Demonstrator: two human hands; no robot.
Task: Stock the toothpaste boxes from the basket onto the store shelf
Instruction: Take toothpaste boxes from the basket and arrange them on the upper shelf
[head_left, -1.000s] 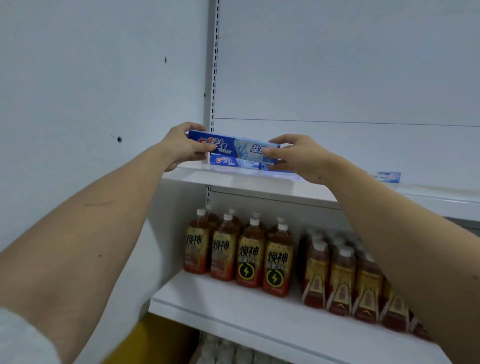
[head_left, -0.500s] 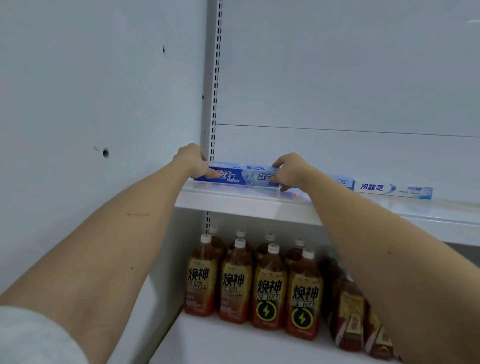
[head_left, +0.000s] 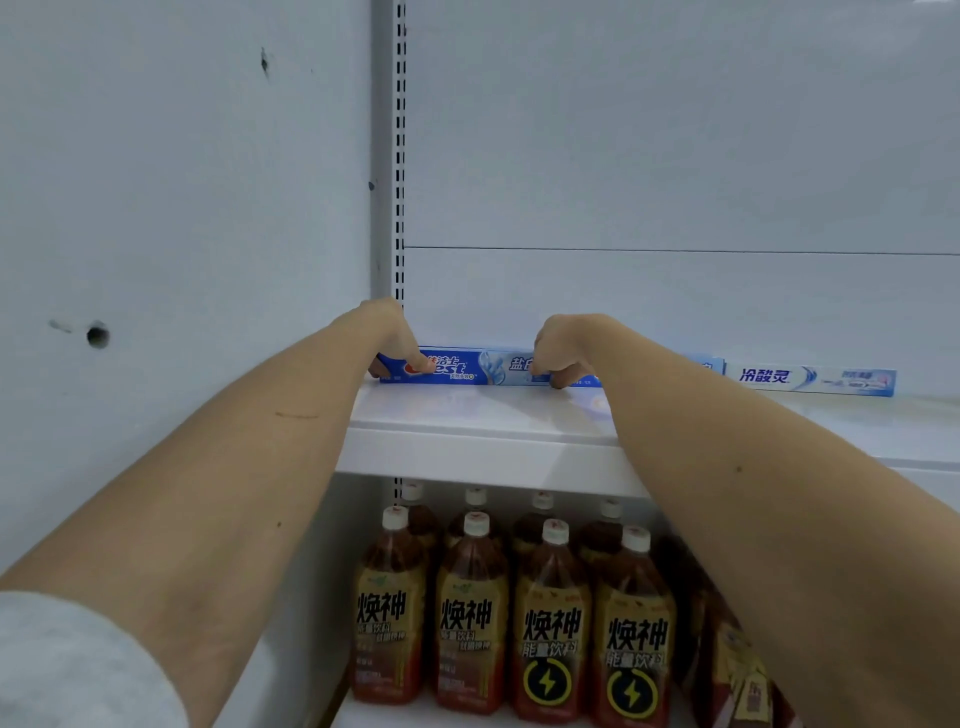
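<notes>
A blue toothpaste box (head_left: 467, 368) lies lengthwise on the white upper shelf (head_left: 467, 415), at its left end by the slotted upright. My left hand (head_left: 392, 335) grips the box's left end, thumb on the front face. My right hand (head_left: 558, 345) grips its right part with curled fingers. A white-and-blue toothpaste box (head_left: 810, 379) lies farther right on the same shelf. Between the two, another box's end (head_left: 709, 365) shows behind my right forearm. The basket is out of view.
Brown drink bottles (head_left: 550, 618) with yellow labels stand in rows on the shelf below. A plain white wall (head_left: 182, 208) with a small hole closes off the left. The shelf's back panel (head_left: 675, 156) rises behind the boxes.
The blue box has come down from above the shelf onto it and gone back toward the rear panel, both hands still on it. The view has shifted closer and up.
</notes>
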